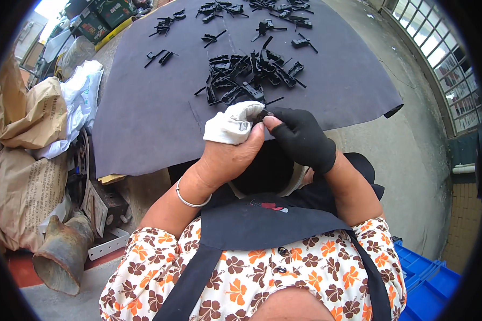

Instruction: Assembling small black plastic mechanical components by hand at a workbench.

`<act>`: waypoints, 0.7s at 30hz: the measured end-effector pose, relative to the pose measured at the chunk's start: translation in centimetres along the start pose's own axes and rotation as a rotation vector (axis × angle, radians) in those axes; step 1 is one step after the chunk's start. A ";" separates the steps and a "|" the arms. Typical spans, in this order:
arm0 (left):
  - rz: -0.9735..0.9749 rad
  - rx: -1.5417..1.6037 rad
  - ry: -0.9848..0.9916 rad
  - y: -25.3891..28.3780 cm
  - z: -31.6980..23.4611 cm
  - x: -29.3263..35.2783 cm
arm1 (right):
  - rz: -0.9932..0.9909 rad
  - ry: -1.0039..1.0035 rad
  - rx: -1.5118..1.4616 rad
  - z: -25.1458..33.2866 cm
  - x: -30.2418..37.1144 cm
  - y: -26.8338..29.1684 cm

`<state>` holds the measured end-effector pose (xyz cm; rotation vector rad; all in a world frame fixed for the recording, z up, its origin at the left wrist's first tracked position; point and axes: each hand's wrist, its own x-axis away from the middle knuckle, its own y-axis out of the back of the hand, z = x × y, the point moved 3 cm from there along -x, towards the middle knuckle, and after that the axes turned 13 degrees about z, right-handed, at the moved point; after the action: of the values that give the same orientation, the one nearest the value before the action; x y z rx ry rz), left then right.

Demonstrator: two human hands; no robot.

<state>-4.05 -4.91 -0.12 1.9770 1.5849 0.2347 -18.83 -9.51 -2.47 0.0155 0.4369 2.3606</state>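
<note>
My left hand (pixel 234 125), partly covered by a white glove with the thumb bare, is closed in a pinch at the near side of the table. Facing it, my right hand (pixel 301 136) in a black fingerless glove pinches too, its bare thumb tip close to my left fingertips. Between them both hands grip a small black plastic part (pixel 262 115); most of it is hidden by the fingers. Just beyond lies a heap of similar black plastic parts (pixel 251 72) with thin arms, on the grey table cover (pixel 144 117).
Smaller clusters of black parts (pixel 219 9) lie farther back. Brown paper sacks (pixel 32 182), a white plastic bag (pixel 83 88) and a rusty metal pipe piece (pixel 64 254) crowd the left. Blue crates (pixel 431 283) stand at my lower right; a barred window (pixel 439 48) is beyond the concrete floor.
</note>
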 end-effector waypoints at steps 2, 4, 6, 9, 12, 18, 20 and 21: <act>-0.050 -0.140 -0.110 -0.2 -0.2 0.0 | -0.019 -0.004 -0.056 -0.4 -0.1 -0.5; -0.093 -0.332 -0.172 -0.2 -1.1 0.0 | -0.036 -0.006 -0.109 -0.5 -0.1 -0.9; -0.093 -0.409 -0.193 -0.3 -1.2 0.5 | -0.059 -0.005 -0.082 -0.3 0.1 -1.3; -0.078 -0.474 -0.178 -0.2 -1.3 1.1 | -0.010 0.023 -0.153 -0.7 0.1 -1.7; -0.039 -0.038 -0.022 0.7 -0.7 1.3 | 0.002 0.078 -0.045 0.5 0.2 -0.4; 0.092 0.644 0.152 1.8 0.0 1.2 | -0.034 0.221 0.219 -0.3 0.5 -0.1; -0.011 0.560 0.138 1.7 -0.1 0.8 | -0.072 0.243 0.192 0.0 0.4 0.4; 0.025 0.508 0.170 1.6 -0.1 0.7 | -0.115 0.261 0.167 0.1 0.6 0.8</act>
<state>-2.62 -4.43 0.66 2.4107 1.8676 0.0038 -19.74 -9.63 -2.18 -0.2362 0.7403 2.2145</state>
